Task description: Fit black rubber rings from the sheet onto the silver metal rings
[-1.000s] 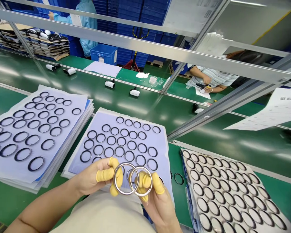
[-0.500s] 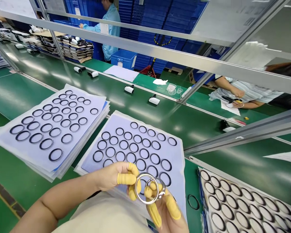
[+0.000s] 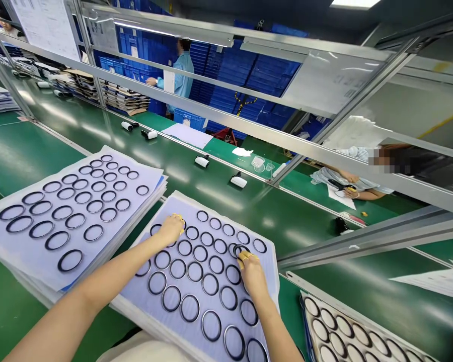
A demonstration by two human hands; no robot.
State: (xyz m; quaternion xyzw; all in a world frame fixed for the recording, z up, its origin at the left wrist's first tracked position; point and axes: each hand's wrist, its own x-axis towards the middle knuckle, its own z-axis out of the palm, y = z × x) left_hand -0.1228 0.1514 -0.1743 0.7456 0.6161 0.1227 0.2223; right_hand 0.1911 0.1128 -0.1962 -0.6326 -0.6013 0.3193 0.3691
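Observation:
Dark-edged metal rings point(image 3: 210, 284) lie in rows on the white-lavender sheet point(image 3: 226, 347) at the top of the stack in front of me. My left hand point(image 3: 170, 229), with yellow finger covers, reaches to the sheet's far left part. Its fingers are closed at a ring point(image 3: 184, 224) that they partly hide. Over at the right side, my right hand point(image 3: 252, 271), in the same covers, has its fingertips closed on another ring point(image 3: 242, 248). That ring overlaps a neighbouring one in view.
A second stack of sheets with rings point(image 3: 109, 181) stands to the left. More rings lie on a tray point(image 3: 305, 327) at lower right. White-and-black parts point(image 3: 238, 181) sit on the green belt beyond. A metal frame point(image 3: 226, 118) crosses ahead; two co-workers are behind it.
Both hands have moved from close before my body, where they held shiny rings, out to the sheet and apart from each other. The view has tilted up.

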